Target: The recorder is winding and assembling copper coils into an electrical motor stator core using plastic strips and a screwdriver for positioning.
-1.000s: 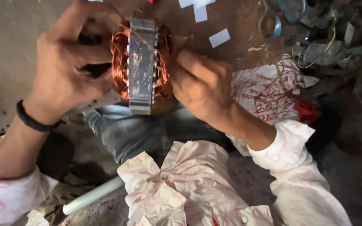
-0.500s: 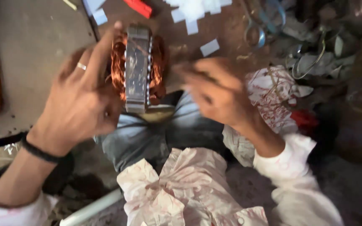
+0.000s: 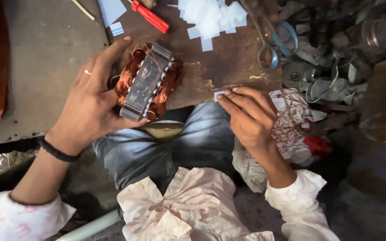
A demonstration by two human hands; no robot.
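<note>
Stator in left hand, long axis tilted upper-right.

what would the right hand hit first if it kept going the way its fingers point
The right hand points up and left, pinching a small paper slip. Going straight on, it would likely meet the copper-wound stator that the left hand holds, though depth is unclear.

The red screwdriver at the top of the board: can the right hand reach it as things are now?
Probably yes. The right hand pinches only a small paper slip, and bare board lies between it and the red screwdriver.
</note>
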